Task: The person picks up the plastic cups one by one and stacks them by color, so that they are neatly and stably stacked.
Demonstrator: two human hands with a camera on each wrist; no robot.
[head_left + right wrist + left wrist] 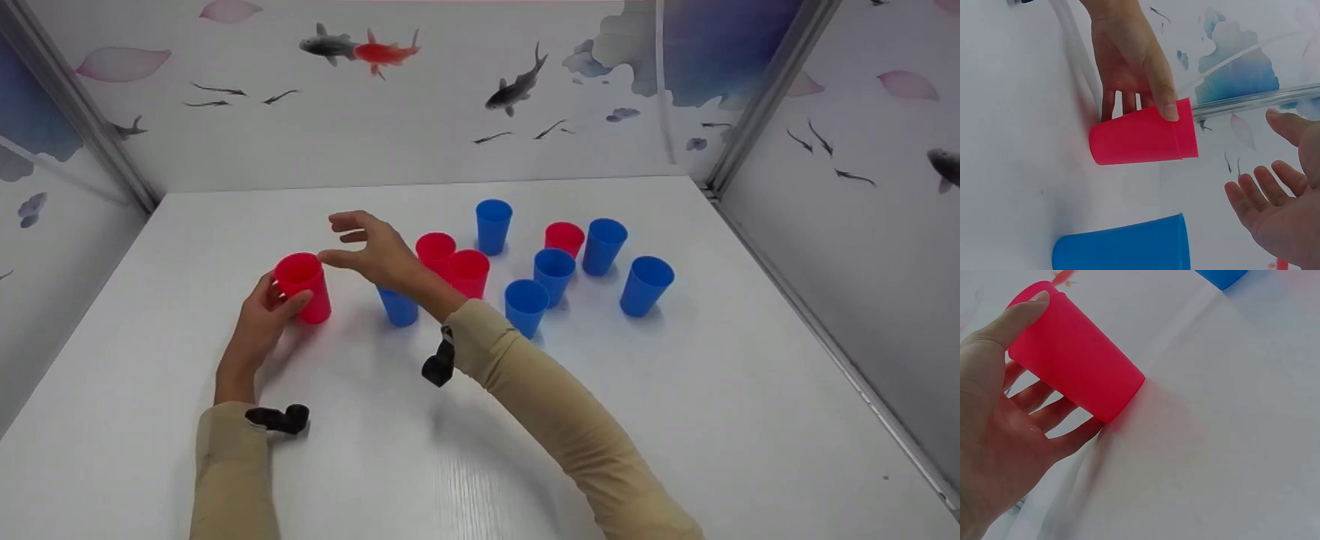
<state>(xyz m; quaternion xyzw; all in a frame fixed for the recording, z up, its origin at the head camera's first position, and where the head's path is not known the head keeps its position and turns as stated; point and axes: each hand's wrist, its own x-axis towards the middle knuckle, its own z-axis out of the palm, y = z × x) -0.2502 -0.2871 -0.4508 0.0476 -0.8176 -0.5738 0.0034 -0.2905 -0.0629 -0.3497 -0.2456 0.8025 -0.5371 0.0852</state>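
My left hand (253,324) grips a red plastic cup (318,300) at the left of the table, thumb near its rim and fingers behind its side. The cup stands upright; in the left wrist view its base meets the tabletop at the fingertips. Its wall shows a small step below the rim in the right wrist view. Up and to the right, my right hand (384,253) hovers with fingers spread and holds nothing, its thumb close to the red cup's rim. Beneath the right wrist stands a blue cup (400,309), its top partly hidden by the hand.
Two red cups (470,276) stand right behind the right forearm. Farther right is a loose group of several blue cups (646,289) with another red cup (564,238) among them. White panels with painted fish enclose the white table (360,450) at the back and sides.
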